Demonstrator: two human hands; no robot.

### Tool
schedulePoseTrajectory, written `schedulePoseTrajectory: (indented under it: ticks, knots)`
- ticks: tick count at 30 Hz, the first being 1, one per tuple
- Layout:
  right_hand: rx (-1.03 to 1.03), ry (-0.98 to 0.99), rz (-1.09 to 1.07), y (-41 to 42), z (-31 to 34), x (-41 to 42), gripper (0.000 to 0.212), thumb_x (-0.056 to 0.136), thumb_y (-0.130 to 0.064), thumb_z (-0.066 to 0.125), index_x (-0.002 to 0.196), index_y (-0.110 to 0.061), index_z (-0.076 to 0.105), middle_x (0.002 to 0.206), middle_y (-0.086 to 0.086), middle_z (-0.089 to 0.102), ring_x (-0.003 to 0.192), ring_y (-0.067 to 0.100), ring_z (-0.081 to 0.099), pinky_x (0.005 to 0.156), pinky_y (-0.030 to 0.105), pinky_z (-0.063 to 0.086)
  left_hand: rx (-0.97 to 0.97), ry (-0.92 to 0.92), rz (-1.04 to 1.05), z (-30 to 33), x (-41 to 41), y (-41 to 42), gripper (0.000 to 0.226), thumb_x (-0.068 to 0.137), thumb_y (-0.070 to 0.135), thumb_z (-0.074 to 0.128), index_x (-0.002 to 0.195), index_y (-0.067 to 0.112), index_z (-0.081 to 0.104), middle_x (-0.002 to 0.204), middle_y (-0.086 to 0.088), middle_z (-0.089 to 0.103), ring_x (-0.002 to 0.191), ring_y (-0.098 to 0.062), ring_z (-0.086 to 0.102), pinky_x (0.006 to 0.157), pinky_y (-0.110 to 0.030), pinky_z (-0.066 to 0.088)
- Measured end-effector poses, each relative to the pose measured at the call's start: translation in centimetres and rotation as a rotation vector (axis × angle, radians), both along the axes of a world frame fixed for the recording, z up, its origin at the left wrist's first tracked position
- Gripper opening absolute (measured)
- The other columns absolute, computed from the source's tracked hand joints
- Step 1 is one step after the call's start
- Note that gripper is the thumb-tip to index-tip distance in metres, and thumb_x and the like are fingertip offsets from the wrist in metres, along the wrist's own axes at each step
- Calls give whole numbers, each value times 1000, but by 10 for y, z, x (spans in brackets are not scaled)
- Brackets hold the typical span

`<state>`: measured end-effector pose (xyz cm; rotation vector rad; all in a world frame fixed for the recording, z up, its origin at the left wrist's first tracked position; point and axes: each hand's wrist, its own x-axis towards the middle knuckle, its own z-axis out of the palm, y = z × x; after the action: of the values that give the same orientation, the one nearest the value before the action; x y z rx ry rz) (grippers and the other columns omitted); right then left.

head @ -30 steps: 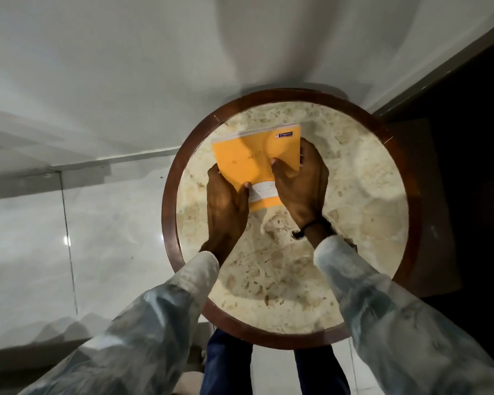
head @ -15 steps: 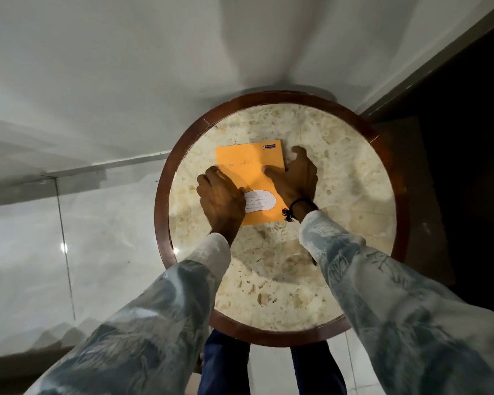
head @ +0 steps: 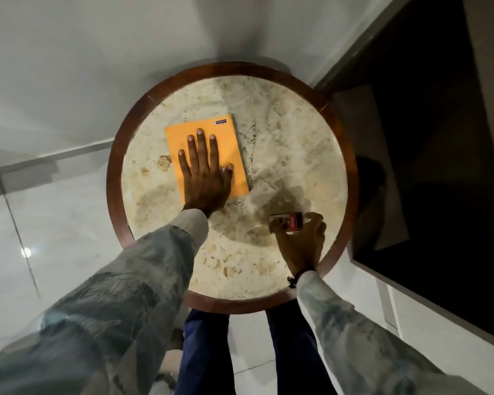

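Note:
An orange notebook [head: 183, 138] lies flat on the round marble table [head: 291, 143] with a dark wooden rim. My left hand [head: 204, 175] rests flat on the notebook, fingers straight and spread, covering its lower middle. My right hand [head: 303, 240] is at the table's right front and grips a small red and white card or packet [head: 287, 222] just above the marble. The two hands are well apart.
A white wall rises behind the table. A dark panel or doorway [head: 439, 166] stands close on the right. Glossy pale floor tiles [head: 40, 223] lie to the left. My legs in blue trousers [head: 203, 352] stand under the table's near edge.
Both hands held the notebook before. The right hand has left it, moved to the table's right front and now holds a small red and white item. The left hand flattened onto the cover.

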<state>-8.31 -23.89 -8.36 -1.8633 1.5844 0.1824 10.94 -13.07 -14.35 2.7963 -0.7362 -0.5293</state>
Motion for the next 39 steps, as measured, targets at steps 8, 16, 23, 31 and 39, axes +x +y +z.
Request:
schedulePoseTrajectory:
  ticks: [8,16,23,31,39]
  knots:
    - [-13,-210,112,-26,-12,72,63,76,-8,80,129,-5,47,131,17,52,114,40,59,90,39,54,22,-4,-22,-3,3,1,74,107,48,31,164,8,6,172,-22,1,160,-41,-1,128,-63,5]
    - [-58,-114,733,-71,-6,125,75,83,9,68,149,-14,43,145,15,53,129,40,49,104,53,50,2,-6,-14,-9,5,2,75,107,50,30,164,8,4,173,-20,-2,160,-41,-3,128,-65,5]
    - [-163,-27,725,-82,-5,116,30,90,-26,71,112,-9,62,111,15,67,105,36,61,86,43,53,-1,-10,-4,-11,5,1,77,108,52,32,164,8,3,173,-19,-1,160,-40,-4,128,-64,4]
    - [-397,75,778,-74,-5,103,52,77,-43,72,119,-16,59,115,6,66,107,30,62,89,46,47,-18,4,-2,-12,5,2,78,108,52,35,164,9,3,173,-19,-2,160,-40,-4,129,-63,2]
    - [-210,66,623,-75,-17,120,44,79,-49,74,102,-14,61,104,8,66,100,31,61,86,46,48,-2,4,-7,-11,4,2,77,107,52,31,164,9,2,173,-19,-2,160,-40,-4,128,-64,4]
